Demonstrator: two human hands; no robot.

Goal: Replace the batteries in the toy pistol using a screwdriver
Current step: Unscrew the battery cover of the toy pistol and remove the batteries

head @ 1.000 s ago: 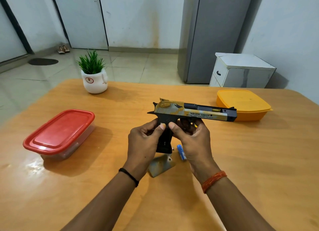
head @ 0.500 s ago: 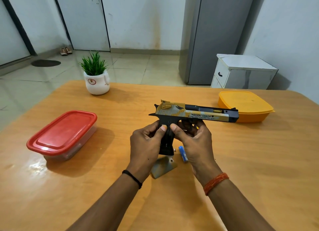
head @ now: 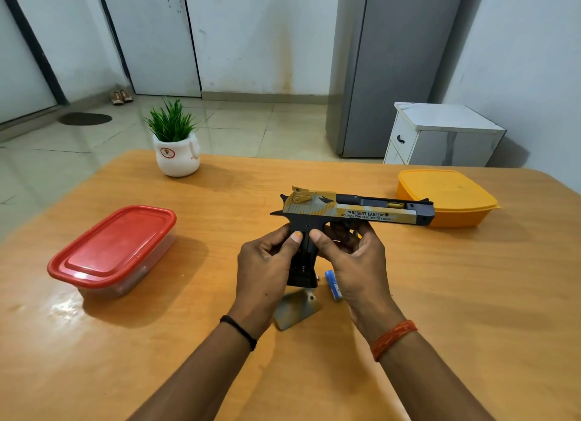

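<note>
The toy pistol is held above the middle of the wooden worktop, barrel level and pointing to the person's right, handle pointing down toward the person. Its slide is tan and gold with a black front end and carries the lettering "DESERT EAGLE".

The left hand grips the black handle from the left side, fingers curled round it and thumb laid across the near face. The right hand grips the same handle from the right, thumb on the near face beside the left thumb, fingers curled under the trigger area.

Below the handle, a grey-and-tan cover piece lies flat on the worktop. Just beside it to the right lies a blue battery, partly hidden by the right hand.

A clear container with a red lid stands on the left of the worktop. An orange lidded container stands at the far right, behind the barrel. A small potted plant stands at the far edge
</note>
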